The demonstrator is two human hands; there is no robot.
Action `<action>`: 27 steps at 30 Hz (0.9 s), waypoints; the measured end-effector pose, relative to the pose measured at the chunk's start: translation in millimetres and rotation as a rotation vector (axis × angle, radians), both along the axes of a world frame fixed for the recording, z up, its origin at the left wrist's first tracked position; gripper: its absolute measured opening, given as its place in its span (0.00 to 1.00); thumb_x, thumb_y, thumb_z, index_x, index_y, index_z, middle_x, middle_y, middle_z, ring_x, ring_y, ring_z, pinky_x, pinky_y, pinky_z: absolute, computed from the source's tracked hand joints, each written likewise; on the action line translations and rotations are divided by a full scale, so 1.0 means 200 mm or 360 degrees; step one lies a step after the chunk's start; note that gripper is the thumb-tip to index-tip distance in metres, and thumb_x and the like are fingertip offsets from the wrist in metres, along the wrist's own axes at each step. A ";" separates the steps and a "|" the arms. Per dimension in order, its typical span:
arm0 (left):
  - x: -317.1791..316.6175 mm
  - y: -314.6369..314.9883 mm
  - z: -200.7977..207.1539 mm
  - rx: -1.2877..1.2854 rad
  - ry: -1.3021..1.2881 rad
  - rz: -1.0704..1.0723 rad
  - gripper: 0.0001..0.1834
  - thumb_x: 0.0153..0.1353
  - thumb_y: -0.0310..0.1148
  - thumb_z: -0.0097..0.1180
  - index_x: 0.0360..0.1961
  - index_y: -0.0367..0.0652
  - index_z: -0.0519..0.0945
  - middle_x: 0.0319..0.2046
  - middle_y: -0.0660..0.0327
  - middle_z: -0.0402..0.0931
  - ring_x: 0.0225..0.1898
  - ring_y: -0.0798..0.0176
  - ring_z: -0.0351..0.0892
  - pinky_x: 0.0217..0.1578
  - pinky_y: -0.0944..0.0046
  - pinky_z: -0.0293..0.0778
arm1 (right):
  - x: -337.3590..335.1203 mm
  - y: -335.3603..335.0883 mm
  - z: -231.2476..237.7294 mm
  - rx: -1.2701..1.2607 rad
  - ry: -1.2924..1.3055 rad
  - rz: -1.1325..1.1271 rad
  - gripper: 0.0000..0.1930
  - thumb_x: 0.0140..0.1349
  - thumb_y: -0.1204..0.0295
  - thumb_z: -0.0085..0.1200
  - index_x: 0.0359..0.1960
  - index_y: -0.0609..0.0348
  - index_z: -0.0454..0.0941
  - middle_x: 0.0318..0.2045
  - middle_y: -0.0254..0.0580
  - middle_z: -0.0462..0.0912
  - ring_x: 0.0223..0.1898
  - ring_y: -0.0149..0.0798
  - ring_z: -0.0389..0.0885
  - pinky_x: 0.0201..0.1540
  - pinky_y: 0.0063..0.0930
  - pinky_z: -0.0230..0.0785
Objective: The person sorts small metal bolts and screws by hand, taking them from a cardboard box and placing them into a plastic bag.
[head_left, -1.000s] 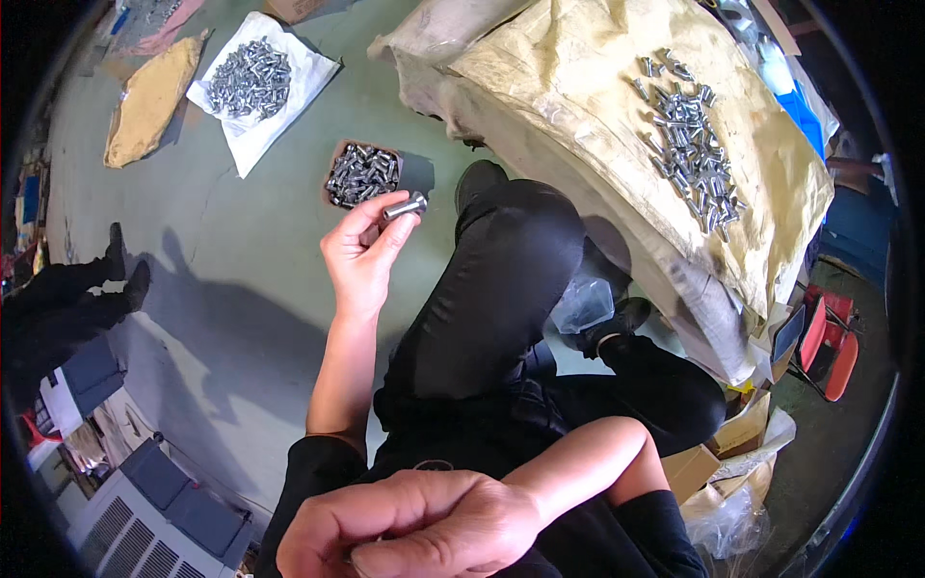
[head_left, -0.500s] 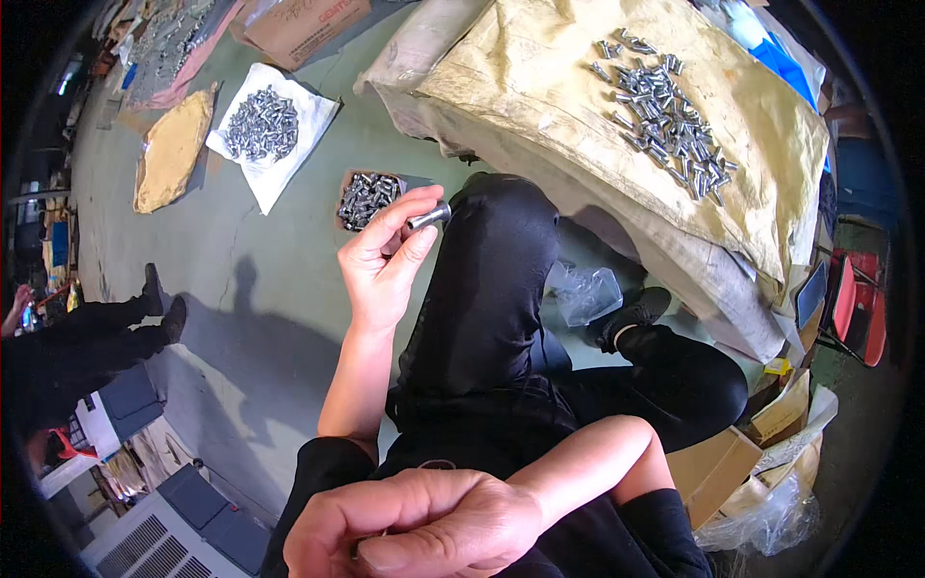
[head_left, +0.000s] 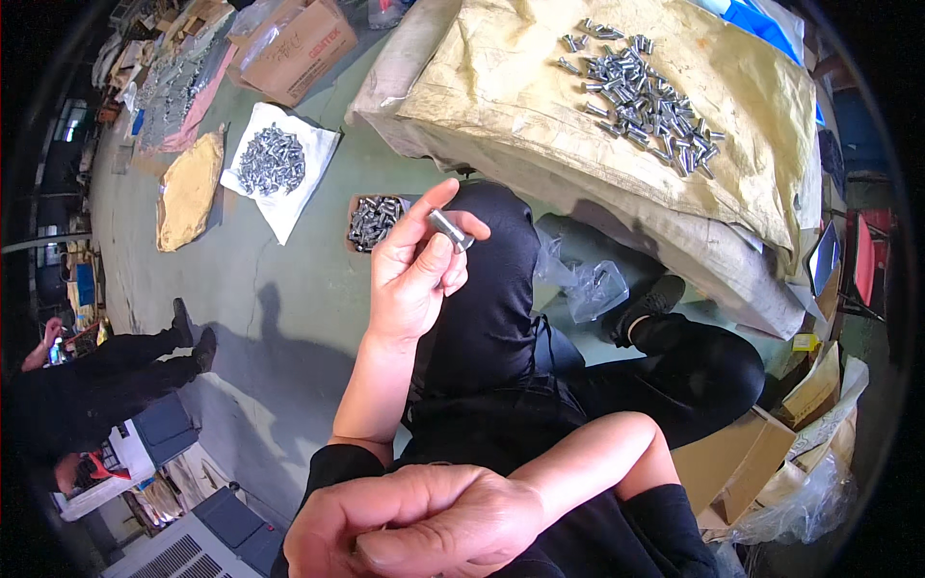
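My left hand (head_left: pixel 409 279) is raised over my bent knee and pinches a short, shiny metal sleeve (head_left: pixel 450 231) with a wider rim at one end, tilted between thumb and fingers. Close to the camera at the bottom, my right hand (head_left: pixel 414 520) is closed, thumb against curled fingers; whatever lies inside the grip is hidden. Beyond the left hand, a small box (head_left: pixel 350 241) on the floor holds many similar metal pieces (head_left: pixel 374 220). More shiny metal sleeves (head_left: pixel 646 101) lie loose in a pile on the cloth-covered surface (head_left: pixel 501 87) ahead and to the right.
On the floor at the left, a white sheet (head_left: pixel 281 217) bears small metal pieces, beside a flat tan sack (head_left: pixel 188 197). A cardboard box (head_left: pixel 294 58) stands behind. Another person's legs (head_left: pixel 145 352) are at far left. Clear plastic bags (head_left: pixel 597 289) lie near my foot; an open carton (head_left: pixel 737 462) is at right.
The left hand has shifted slightly right, turning the metal sleeve so that its wide rim faces down and right, with the index finger lifted. The right hand stays nearly still; the view has shifted.
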State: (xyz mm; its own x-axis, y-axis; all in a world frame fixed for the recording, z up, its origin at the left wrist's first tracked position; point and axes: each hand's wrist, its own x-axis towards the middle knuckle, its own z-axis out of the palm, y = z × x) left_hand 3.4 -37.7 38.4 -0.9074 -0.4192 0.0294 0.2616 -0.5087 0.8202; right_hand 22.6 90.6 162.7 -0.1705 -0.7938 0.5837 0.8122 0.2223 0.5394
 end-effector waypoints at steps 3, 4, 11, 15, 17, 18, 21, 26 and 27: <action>-0.03 0.02 0.01 0.0042 -0.0005 -0.0041 0.21 0.59 0.29 0.46 0.55 0.42 0.62 0.35 0.52 0.72 0.19 0.77 0.60 0.18 0.79 0.58 | -0.01 0.01 0.00 0.0070 0.0038 0.0108 0.17 0.66 0.70 0.29 0.48 0.73 0.59 0.28 0.48 0.71 0.20 0.29 0.66 0.22 0.20 0.68; -0.03 0.02 0.00 0.0064 0.0024 -0.0082 0.20 0.59 0.29 0.46 0.53 0.42 0.62 0.34 0.51 0.72 0.19 0.77 0.60 0.18 0.79 0.58 | 0.01 0.01 -0.01 0.0090 0.0050 -0.0035 0.17 0.66 0.70 0.29 0.48 0.73 0.59 0.28 0.49 0.71 0.20 0.29 0.66 0.23 0.20 0.69; 0.01 -0.04 -0.02 0.0248 -0.0016 -0.0098 0.16 0.60 0.31 0.46 0.49 0.43 0.64 0.31 0.51 0.72 0.18 0.75 0.60 0.18 0.77 0.56 | 0.00 -0.05 -0.04 -0.0104 -0.0028 -0.0221 0.17 0.66 0.68 0.30 0.50 0.70 0.58 0.28 0.50 0.71 0.26 0.35 0.72 0.29 0.27 0.73; 0.08 -0.25 -0.17 0.0363 -0.0275 0.0337 0.14 0.60 0.31 0.44 0.47 0.43 0.67 0.31 0.57 0.72 0.18 0.74 0.61 0.16 0.76 0.56 | -0.17 0.02 -0.10 0.0393 0.0479 0.0081 0.18 0.64 0.65 0.36 0.48 0.71 0.59 0.21 0.38 0.63 0.16 0.26 0.57 0.16 0.18 0.50; 0.19 -0.44 -0.41 0.0399 -0.0587 0.0630 0.14 0.57 0.30 0.47 0.46 0.42 0.68 0.28 0.60 0.73 0.18 0.74 0.61 0.15 0.75 0.55 | -0.19 0.02 -0.25 0.0630 0.0615 0.0004 0.15 0.64 0.68 0.37 0.49 0.64 0.62 0.23 0.39 0.67 0.18 0.25 0.59 0.15 0.16 0.51; 0.26 -0.54 -0.58 0.0535 -0.0788 0.0794 0.14 0.57 0.30 0.48 0.45 0.42 0.68 0.27 0.60 0.74 0.17 0.74 0.60 0.15 0.74 0.55 | -0.23 0.05 -0.32 0.0923 0.0834 -0.0025 0.15 0.63 0.68 0.38 0.48 0.64 0.63 0.24 0.39 0.68 0.18 0.25 0.59 0.15 0.16 0.51; 0.42 -0.77 -0.96 0.0536 -0.1105 0.1009 0.14 0.54 0.27 0.50 0.43 0.41 0.68 0.24 0.60 0.74 0.17 0.71 0.63 0.14 0.72 0.57 | -0.31 0.17 -0.42 0.1829 0.1362 -0.0339 0.14 0.61 0.71 0.41 0.46 0.65 0.65 0.27 0.42 0.71 0.20 0.28 0.62 0.17 0.20 0.57; 0.45 -0.95 -1.21 0.0434 -0.1564 0.1155 0.13 0.50 0.23 0.50 0.39 0.38 0.68 0.22 0.60 0.72 0.18 0.71 0.65 0.15 0.72 0.60 | -0.42 0.29 -0.56 0.2472 0.1228 -0.0659 0.17 0.51 0.73 0.48 0.44 0.63 0.67 0.36 0.43 0.72 0.38 0.37 0.72 0.46 0.38 0.64; 0.44 -0.96 -1.20 0.0434 -0.1560 0.1132 0.13 0.50 0.23 0.50 0.39 0.38 0.68 0.22 0.60 0.72 0.18 0.71 0.65 0.15 0.72 0.60 | -0.45 0.32 -0.61 0.2474 0.1215 -0.0665 0.16 0.52 0.74 0.47 0.43 0.64 0.68 0.37 0.45 0.73 0.41 0.40 0.72 0.49 0.42 0.64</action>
